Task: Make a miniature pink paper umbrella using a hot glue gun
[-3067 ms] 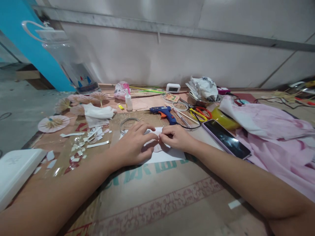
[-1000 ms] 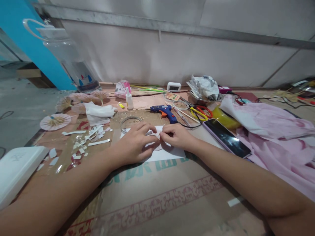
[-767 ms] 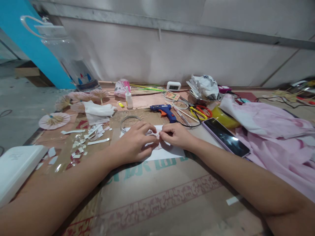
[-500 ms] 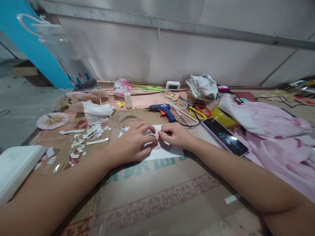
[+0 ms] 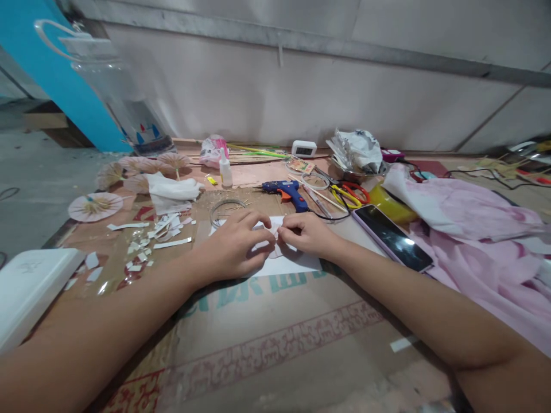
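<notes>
Though central, pink piece (image 5: 278, 250) indistinct.

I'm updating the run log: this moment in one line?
left hand: fingers curved; right hand: fingers bunched; between hands: thin pale-pink piece, hold unclear; underneath: white paper sheet; beyond: blue plastic glue gun

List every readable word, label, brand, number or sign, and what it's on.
No text reads with certainty.
Cardboard: large green characters, partly cut off, not legible; red print lower left, blurred.
White box: faint mark on top, unreadable.
Clock: display too small.
Card: print too small.
Glue gun: any marking too small.
</notes>
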Motion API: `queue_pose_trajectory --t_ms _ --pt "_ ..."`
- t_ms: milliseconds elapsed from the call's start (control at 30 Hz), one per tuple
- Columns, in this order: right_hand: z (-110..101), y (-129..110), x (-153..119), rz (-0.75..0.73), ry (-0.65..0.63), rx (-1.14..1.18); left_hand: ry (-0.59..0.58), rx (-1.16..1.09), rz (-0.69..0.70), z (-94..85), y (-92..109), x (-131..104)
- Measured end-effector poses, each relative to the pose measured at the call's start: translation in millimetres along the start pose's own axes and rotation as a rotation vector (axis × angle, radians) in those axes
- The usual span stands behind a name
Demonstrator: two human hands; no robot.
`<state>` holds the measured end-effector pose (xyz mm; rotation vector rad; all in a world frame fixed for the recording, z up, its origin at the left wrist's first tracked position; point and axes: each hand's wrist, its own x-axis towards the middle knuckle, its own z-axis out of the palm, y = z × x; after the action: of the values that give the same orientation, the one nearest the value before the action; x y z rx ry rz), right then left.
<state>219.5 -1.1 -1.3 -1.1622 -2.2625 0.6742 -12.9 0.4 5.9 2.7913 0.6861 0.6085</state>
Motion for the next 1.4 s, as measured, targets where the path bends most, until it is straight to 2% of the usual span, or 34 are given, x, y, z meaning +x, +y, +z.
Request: queue_pose_trajectory --t_ms 633,900,1000,1200,1267,1400 --pt "0 -1 0 -0.005 0.001 -0.001 -0.013 0.043 0.061 1.2 -2 0" --pt "-1 -3 0 0.011 0.018 -0.007 0.028 0.026 0.054 0.2 2 0" --pt "0 -2 -1 -0.003 0.014 -0.004 0.069 -0.014 0.035 1.2 1 -1" --pt "1 -1 -2 -0.015 0.010 -0.013 0.312 -0.051 -0.096 4.1 -11 0" --pt "0 -1 -1 -0.015 0.006 -0.009 0.320 -0.054 -0.087 4.0 -15 1" --pt "0 -2 -1 -0.015 -0.009 0.001 0.254 -0.058 0.044 4.6 -19 3"
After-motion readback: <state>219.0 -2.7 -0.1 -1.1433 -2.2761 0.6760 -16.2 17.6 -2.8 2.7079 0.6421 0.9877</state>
